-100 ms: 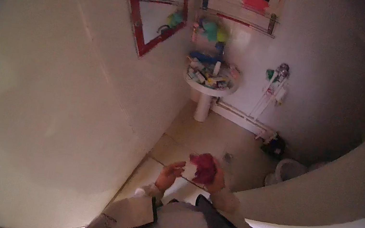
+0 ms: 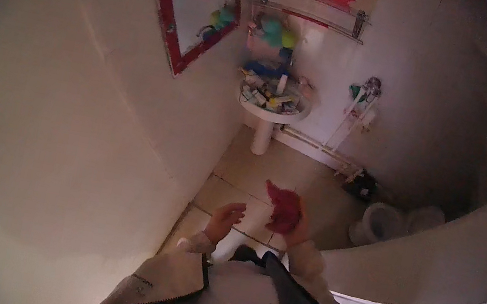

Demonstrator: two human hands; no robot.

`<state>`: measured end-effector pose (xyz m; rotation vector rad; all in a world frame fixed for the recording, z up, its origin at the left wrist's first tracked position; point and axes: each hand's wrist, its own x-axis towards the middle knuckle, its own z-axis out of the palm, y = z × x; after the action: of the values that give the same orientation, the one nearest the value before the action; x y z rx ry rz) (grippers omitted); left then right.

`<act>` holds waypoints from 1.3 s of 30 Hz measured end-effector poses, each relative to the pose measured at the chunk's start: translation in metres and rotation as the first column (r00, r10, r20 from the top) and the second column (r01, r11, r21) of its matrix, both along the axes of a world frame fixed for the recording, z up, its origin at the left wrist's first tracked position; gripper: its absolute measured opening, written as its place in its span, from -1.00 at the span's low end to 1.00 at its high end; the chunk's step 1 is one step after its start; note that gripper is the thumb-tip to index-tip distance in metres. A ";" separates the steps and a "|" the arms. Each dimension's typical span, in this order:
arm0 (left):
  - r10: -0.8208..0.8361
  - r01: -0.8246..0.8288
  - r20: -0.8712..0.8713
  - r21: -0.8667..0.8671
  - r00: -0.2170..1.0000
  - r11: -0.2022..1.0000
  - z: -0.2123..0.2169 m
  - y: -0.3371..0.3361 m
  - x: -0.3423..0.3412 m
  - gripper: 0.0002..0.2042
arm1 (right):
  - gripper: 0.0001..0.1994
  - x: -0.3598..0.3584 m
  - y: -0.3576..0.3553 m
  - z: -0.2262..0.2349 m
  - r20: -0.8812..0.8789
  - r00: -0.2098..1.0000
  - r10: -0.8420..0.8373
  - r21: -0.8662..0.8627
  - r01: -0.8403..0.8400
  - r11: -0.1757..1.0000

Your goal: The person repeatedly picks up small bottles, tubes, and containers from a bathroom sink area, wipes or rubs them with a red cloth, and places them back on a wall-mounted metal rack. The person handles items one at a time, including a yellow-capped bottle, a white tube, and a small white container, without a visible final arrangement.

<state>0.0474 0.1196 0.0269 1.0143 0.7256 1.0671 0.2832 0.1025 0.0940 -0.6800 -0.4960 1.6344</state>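
A crumpled dark red cloth (image 2: 286,211) is gripped in my right hand (image 2: 300,228), in front of my body. One corner of it sticks out to the upper left, and its folds hide part of my fingers. To the left of the cloth, and apart from it, my left hand (image 2: 223,221) is held up with its fingers partly stretched out and nothing visible in them. Both forearms wear light sleeves.
A pedestal sink (image 2: 270,116) piled with small bottles and tubes stands in the far corner. Beside it hangs a red-framed mirror (image 2: 174,52). White buckets (image 2: 366,229) and a black bag (image 2: 360,187) sit on the tiled floor (image 2: 247,169). A curved pale partition (image 2: 404,275) bounds the right.
My left hand has come away from the cloth, leaving a gap. The cloth now hangs looser in my right hand, and a pale patch beside it no longer shows. The view has shifted slightly.
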 end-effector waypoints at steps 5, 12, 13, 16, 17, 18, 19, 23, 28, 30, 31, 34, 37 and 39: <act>-0.191 0.145 -0.174 -0.248 0.966 0.958 -0.022 -0.005 -0.092 -0.72 | -0.56 -0.042 0.022 -0.025 -0.094 0.967 -0.236 -0.239 0.208 0.948; -0.210 0.186 -0.187 -0.139 0.960 0.973 -0.043 0.240 -0.056 -0.71 | -0.60 0.042 0.279 0.054 0.040 0.918 -0.395 0.236 0.376 0.896; -0.205 0.183 -0.190 -0.126 0.960 0.975 -0.043 0.269 -0.052 -0.71 | -0.60 0.048 0.318 0.075 0.088 0.901 -0.424 0.297 0.383 0.875; -0.141 0.126 -0.208 -0.083 0.968 0.989 -0.030 0.348 -0.028 -0.72 | -0.61 0.050 0.443 0.141 0.323 0.756 -0.570 0.477 0.390 0.788; -0.116 0.107 -0.217 -0.055 0.969 0.993 -0.023 0.351 -0.016 -0.72 | -0.61 0.049 0.467 0.153 0.392 0.671 -0.630 0.540 0.387 0.748; -0.093 0.089 -0.244 -0.027 0.965 0.996 -0.014 0.369 -0.012 -0.72 | -0.60 0.052 0.511 0.157 0.455 0.588 -0.668 0.629 0.318 0.709; -0.096 0.098 -0.237 -0.002 0.967 0.995 0.000 0.381 0.002 -0.72 | -0.60 0.061 0.552 0.170 0.523 0.485 -0.701 0.700 0.225 0.678; -0.167 0.174 -0.209 0.015 0.964 0.985 -0.002 0.436 0.040 -0.72 | -0.61 0.081 0.677 0.190 0.349 -0.277 -0.895 0.872 -0.255 0.418; -0.150 0.149 -0.134 -0.017 0.980 0.989 -0.003 0.499 0.027 -0.72 | -0.63 0.143 0.727 0.164 0.345 -0.633 -0.693 0.603 -0.417 0.680; -0.108 0.121 -0.190 0.063 0.976 0.991 -0.007 0.525 0.024 -0.70 | -0.60 0.137 0.716 0.149 0.295 -0.611 -0.734 0.645 -0.440 0.625; -0.077 0.117 -0.290 0.122 0.954 0.986 0.010 0.551 0.026 -0.71 | -0.59 0.137 0.720 0.162 0.257 -0.610 -0.749 0.664 -0.452 0.596; 0.033 0.125 -0.431 0.333 0.902 0.934 0.035 0.623 0.024 -0.70 | -0.60 0.100 0.753 0.152 0.289 -0.605 -0.742 0.596 -0.494 0.634; 0.490 -0.170 -0.225 0.751 0.842 0.638 0.121 0.669 0.039 -0.67 | -0.60 0.018 0.806 0.157 0.329 -0.478 -0.815 0.612 -0.549 0.569; 0.537 -0.295 -0.047 0.795 0.842 0.531 0.160 0.718 0.049 -0.64 | -0.60 -0.032 0.840 0.158 0.243 -0.489 -0.838 0.585 -0.616 0.528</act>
<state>0.0964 0.8373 0.1867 1.8290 0.7858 1.7693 0.2507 0.9426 0.2517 -1.2171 -2.1856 -0.7807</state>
